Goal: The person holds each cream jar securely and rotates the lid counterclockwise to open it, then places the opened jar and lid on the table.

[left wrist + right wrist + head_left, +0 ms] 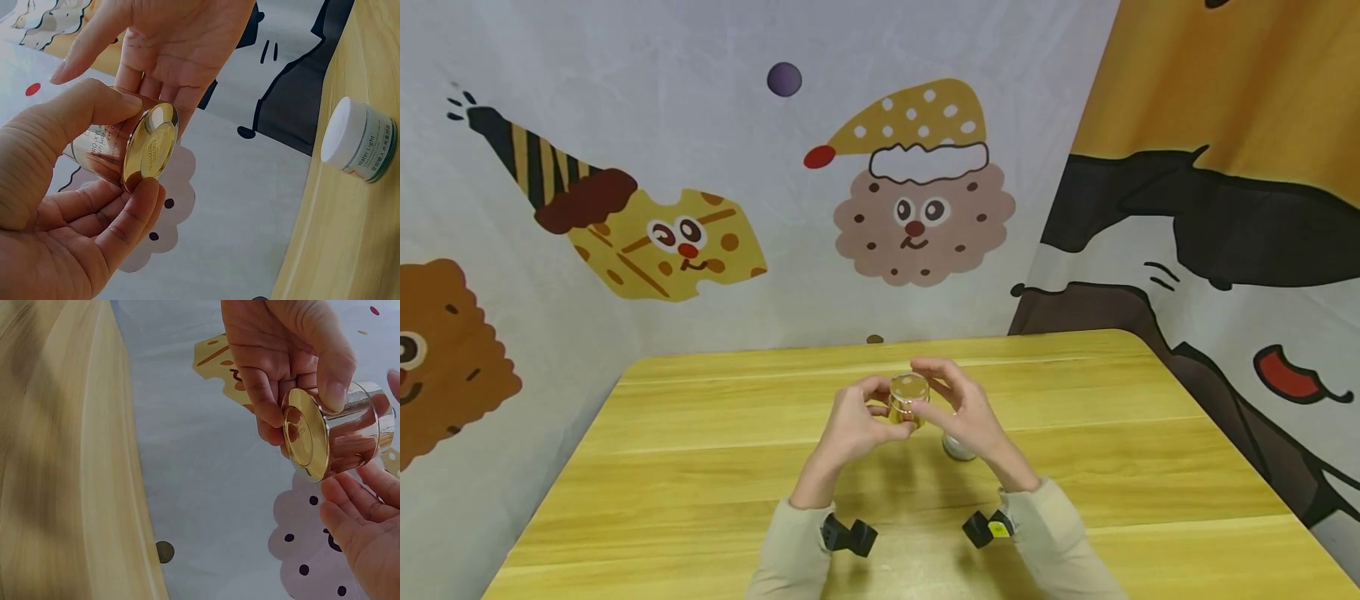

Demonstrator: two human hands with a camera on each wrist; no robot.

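Sleeves (pixel 793 550) over woodgrain table (pixel 677 467), cartoon backdrop (pixel 790 192) beyond – left hand (pixel 855 425) pinches jar (pixel 908 388), right hand (pixel 973 421) spread-fingered.

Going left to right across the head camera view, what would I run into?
Brown biscuit print, yellow cheese print, left hand, gold-coloured jar, right hand, red print with a black outline.

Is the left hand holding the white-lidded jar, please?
No, the left hand grips the gold jar; the white-lidded jar stands on the table.
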